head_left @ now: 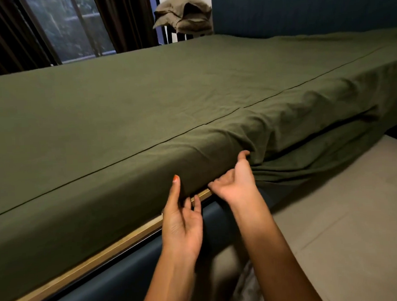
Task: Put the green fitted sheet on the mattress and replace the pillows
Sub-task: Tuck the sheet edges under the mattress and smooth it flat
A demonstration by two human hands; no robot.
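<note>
Sheet covers the whole top of the mattress, fairly smooth, seam line running along the near edge. Near side to the left of the hands hangs flat down to the frame rail; judged tucked or nearly so. To the right of the hands the side is bunched and wrinkled, a loose fold sagging below the mattress edge toward the floor. Far corners not checkable from here.

Judgement: sheet step mostly done; near right side and corner left to pull under, then pillows.

Pillows sit piled on a stand beyond the far corner, beside the headboard, well apart from the hands. Curtain and window behind the bed. Nothing lies on the sheet; no obstacle seen except the slack fabric itself.

Left hand: fingers spread, thumb up against the sheet side, fingertips at the lower edge; not clamped. Right hand: palm up, fingers curled loosely, thumb touching the bunched fabric; whether it pinches cloth, cannot tell.
</note>
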